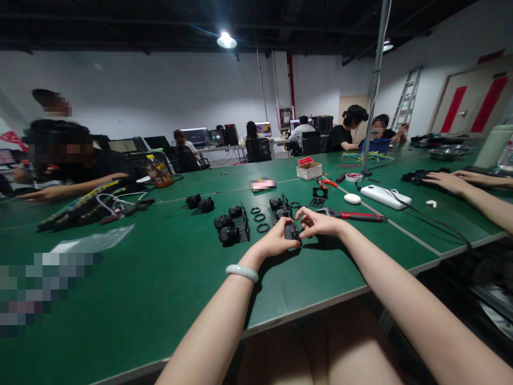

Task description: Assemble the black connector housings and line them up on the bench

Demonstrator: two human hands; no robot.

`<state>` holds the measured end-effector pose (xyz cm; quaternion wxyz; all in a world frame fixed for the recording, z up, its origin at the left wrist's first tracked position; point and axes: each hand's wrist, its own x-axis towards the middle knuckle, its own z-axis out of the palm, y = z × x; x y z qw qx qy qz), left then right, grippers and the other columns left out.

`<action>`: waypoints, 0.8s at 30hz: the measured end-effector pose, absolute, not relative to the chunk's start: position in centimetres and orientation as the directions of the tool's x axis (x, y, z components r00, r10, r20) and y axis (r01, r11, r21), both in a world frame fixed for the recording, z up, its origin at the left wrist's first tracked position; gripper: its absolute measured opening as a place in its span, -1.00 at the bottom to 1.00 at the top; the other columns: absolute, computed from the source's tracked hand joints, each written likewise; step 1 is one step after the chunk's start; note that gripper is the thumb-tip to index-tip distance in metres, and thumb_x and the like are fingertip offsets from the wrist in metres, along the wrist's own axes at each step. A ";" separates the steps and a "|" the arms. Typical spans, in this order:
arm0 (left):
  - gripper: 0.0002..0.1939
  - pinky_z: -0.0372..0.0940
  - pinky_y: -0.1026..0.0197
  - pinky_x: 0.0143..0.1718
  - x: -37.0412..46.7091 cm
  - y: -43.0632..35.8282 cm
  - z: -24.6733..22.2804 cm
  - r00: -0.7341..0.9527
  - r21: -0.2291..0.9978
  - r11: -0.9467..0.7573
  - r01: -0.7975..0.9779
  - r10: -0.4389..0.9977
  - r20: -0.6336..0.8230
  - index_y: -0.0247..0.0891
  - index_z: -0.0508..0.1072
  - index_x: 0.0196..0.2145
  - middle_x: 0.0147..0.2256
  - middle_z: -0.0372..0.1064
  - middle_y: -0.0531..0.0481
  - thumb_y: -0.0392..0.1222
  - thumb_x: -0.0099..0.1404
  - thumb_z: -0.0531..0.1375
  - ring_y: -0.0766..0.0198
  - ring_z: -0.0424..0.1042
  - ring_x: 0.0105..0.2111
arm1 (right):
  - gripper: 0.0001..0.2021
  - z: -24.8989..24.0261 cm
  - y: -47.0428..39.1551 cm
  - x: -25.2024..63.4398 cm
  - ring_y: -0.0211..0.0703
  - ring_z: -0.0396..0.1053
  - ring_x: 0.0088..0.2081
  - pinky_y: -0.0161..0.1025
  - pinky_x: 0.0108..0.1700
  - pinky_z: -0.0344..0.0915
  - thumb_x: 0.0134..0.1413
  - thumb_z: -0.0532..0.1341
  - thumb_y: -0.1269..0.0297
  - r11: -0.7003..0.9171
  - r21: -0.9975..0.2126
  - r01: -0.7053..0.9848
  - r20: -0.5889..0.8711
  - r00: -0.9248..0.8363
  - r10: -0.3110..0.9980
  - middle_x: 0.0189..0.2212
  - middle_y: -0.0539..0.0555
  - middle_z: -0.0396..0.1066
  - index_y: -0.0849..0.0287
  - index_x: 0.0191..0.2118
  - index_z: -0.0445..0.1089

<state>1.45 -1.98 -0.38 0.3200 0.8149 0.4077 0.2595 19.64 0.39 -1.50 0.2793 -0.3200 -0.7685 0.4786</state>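
My left hand (278, 236) is closed around a black plastic fitting (292, 232) just above the green table. Close at its right side is my right hand (320, 222), with fingers curved and a gap between fingertips and thumb; nothing shows clearly in that gap. Beyond my hands stands a black bracket with round fittings (277, 205). Several black rings (259, 217) lie left of it. Further left is another group of black fittings on a bracket (232, 227), with a smaller pair (200, 203) behind. Red-and-black pliers (358, 216) lie beyond my right hand.
On the green table (168, 299) are a flat black bracket (319, 196), a small box (309, 170), a white power bank (385, 196) with a cable, a white oval object (352, 199) and a metal pole (372, 107). Co-workers sit left, right and behind; one person's hands (447, 181) are at right.
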 end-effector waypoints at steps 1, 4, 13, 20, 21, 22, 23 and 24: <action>-0.46 0.15 0.27 -0.33 1.4 -1.9 -0.4 0.535 0.729 -0.471 0.497 0.828 0.169 -0.30 0.12 -0.18 -0.32 0.15 0.02 -0.19 -0.16 0.17 0.32 0.18 -0.35 | -0.48 -1.5 0.4 19.6 -0.41 0.09 -0.50 -0.40 -0.45 0.08 -0.39 0.26 0.28 0.358 -0.904 0.232 0.136 -0.638 0.758 -0.48 -0.09 0.06 0.13 -0.23 0.01; -0.47 0.14 0.27 -0.31 1.4 -1.8 -0.5 0.546 0.730 -0.482 0.485 0.818 0.178 -0.30 0.12 -0.18 -0.31 0.15 0.02 -0.19 -0.16 0.17 0.31 0.17 -0.33 | -0.48 -1.6 0.6 19.6 -0.40 0.06 -0.48 -0.41 -0.44 0.05 -0.43 0.27 0.29 0.400 -0.879 0.261 0.154 -0.638 0.754 -0.48 -0.09 0.04 0.14 -0.25 0.01; -0.49 0.15 0.30 -0.34 1.4 -1.6 -0.8 0.583 0.763 -0.486 0.426 0.793 0.179 -0.29 0.09 -0.17 -0.33 0.15 0.03 -0.24 -0.12 0.16 0.34 0.17 -0.34 | -0.47 -1.9 0.7 19.5 -0.40 0.04 -0.49 -0.42 -0.45 0.02 -0.41 0.26 0.26 0.438 -0.859 0.264 0.166 -0.667 0.727 -0.51 -0.10 0.03 0.14 -0.23 0.02; -0.51 0.15 0.30 -0.36 1.4 -1.5 -0.9 0.603 0.779 -0.484 0.399 0.779 0.175 -0.29 0.08 -0.18 -0.34 0.14 0.04 -0.26 -0.11 0.15 0.37 0.17 -0.38 | -0.50 -1.8 0.6 19.5 -0.40 0.03 -0.51 -0.42 -0.45 0.00 -0.38 0.25 0.25 0.437 -0.863 0.253 0.162 -0.680 0.715 -0.54 -0.12 0.00 0.15 -0.23 0.04; -0.51 0.15 0.31 -0.36 1.4 -1.6 -0.9 0.599 0.777 -0.483 0.404 0.781 0.175 -0.29 0.09 -0.18 -0.34 0.14 0.04 -0.25 -0.11 0.15 0.37 0.17 -0.38 | -0.51 -1.8 0.6 19.5 -0.40 0.03 -0.51 -0.42 -0.45 -0.01 -0.38 0.25 0.25 0.435 -0.865 0.251 0.162 -0.681 0.714 -0.55 -0.12 -0.01 0.15 -0.23 0.04; -0.51 0.15 0.31 -0.36 1.4 -1.6 -0.8 0.596 0.774 -0.483 0.408 0.784 0.175 -0.29 0.09 -0.18 -0.33 0.14 0.04 -0.25 -0.11 0.15 0.37 0.17 -0.37 | -0.51 -1.8 0.6 19.5 -0.40 0.03 -0.51 -0.42 -0.45 -0.01 -0.37 0.25 0.25 0.434 -0.866 0.248 0.162 -0.682 0.713 -0.55 -0.12 -0.01 0.15 -0.23 0.04; -0.51 0.15 0.31 -0.36 1.4 -1.7 -0.8 0.593 0.772 -0.484 0.412 0.786 0.176 -0.29 0.09 -0.19 -0.33 0.14 0.04 -0.25 -0.12 0.15 0.36 0.17 -0.37 | -0.52 -1.8 0.6 19.6 -0.40 0.03 -0.51 -0.42 -0.45 -0.01 -0.37 0.25 0.25 0.434 -0.867 0.244 0.164 -0.683 0.712 -0.56 -0.12 -0.01 0.15 -0.23 0.04; -0.51 0.15 0.32 -0.36 1.4 -1.7 -0.7 0.591 0.770 -0.484 0.417 0.788 0.175 -0.29 0.10 -0.19 -0.33 0.14 0.04 -0.25 -0.12 0.16 0.36 0.17 -0.36 | -0.52 -1.8 0.6 19.6 -0.40 0.02 -0.51 -0.42 -0.45 -0.01 -0.36 0.25 0.25 0.434 -0.868 0.241 0.166 -0.684 0.710 -0.56 -0.12 -0.01 0.15 -0.23 0.04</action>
